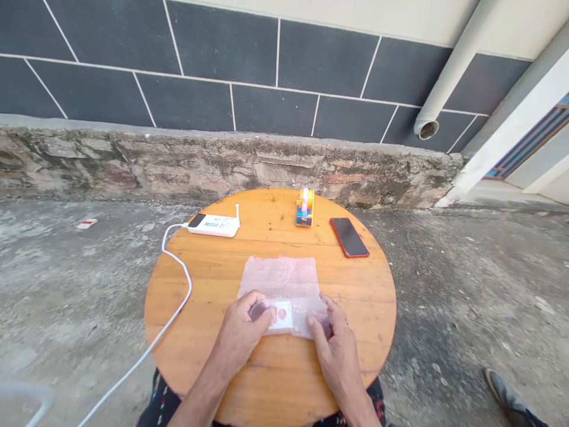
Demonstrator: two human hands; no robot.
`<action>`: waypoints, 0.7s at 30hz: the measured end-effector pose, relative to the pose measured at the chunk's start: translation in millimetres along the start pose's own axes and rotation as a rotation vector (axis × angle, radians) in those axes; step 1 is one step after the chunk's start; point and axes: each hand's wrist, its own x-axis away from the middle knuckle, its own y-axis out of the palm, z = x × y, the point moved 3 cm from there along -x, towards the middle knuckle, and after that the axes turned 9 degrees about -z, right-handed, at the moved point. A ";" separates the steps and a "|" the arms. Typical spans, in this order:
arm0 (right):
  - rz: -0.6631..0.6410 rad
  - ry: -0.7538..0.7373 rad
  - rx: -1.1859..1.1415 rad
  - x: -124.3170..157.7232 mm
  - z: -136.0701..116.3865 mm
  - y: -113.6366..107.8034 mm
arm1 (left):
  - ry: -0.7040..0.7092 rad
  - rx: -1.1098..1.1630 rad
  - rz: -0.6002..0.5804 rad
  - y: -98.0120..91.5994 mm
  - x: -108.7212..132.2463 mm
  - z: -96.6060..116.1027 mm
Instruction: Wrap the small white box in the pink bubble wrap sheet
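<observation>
The pinkish wrap (280,276) lies at the near middle of the bench (204,290), its far part spread flat and its near part folded over; a small white box (287,314) shows within that fold. The left hand (237,332) pinches the fold's left end, thumb over the box, seemingly to keep box and film together. The right hand (340,350) pinches the right end between thumb and fingers, probably to hold the layers taut and level. The tape dispenser (304,207) stands at the far edge, the phone (350,237) lies far right and the white device (216,225) far left, its cable (189,279) running off left; all sit clear of the film, likely to leave working room. Blue characters mark the device, too small to read. The box bears a reddish round mark; no brand is legible.
</observation>
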 end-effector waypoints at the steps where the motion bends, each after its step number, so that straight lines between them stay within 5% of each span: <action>1: 0.021 -0.009 0.011 0.6 1.1 -0.1 | 0.001 0.015 0.000 0.7 0.1 -1.4; 7: 0.262 -0.308 0.254 16.1 -22.3 -12.5 | -0.006 0.132 0.008 4.8 -1.3 -12.3; 14: -0.095 -0.530 0.292 8.8 -71.3 5.1 | 0.063 0.015 0.044 -0.5 1.1 -2.3; 21: -0.145 -0.570 0.336 -2.6 -70.6 13.0 | 0.071 -0.022 0.062 -3.5 3.3 6.6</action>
